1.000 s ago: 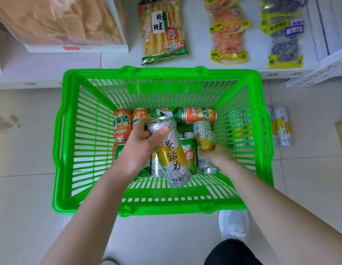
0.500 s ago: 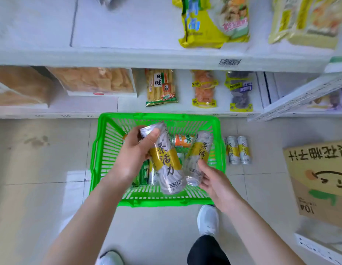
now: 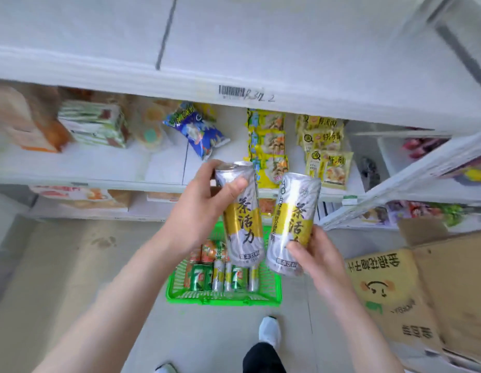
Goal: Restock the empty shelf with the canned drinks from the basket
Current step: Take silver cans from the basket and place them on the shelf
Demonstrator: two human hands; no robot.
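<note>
My left hand (image 3: 199, 208) grips a tall silver and yellow can (image 3: 243, 224) near its top. My right hand (image 3: 312, 254) holds a second silver and yellow can (image 3: 293, 224) by its lower end. Both cans are held side by side, almost upright, high above the green basket (image 3: 223, 296) on the floor. Several more cans, green, orange and silver, lie in the basket. A bare white shelf (image 3: 234, 44) spans the top of the view, with a barcode label on its front edge.
Below the bare shelf, snack packets (image 3: 266, 146) and boxes fill a lower shelf. A second rack (image 3: 422, 168) juts in at the right. An open cardboard box (image 3: 411, 289) stands on the floor to the right of the basket. My shoe (image 3: 270, 331) is behind the basket.
Both hands have lifted their cans up out of the basket to shelf height. The view has tilted up and away from the basket, so higher shelves now show.
</note>
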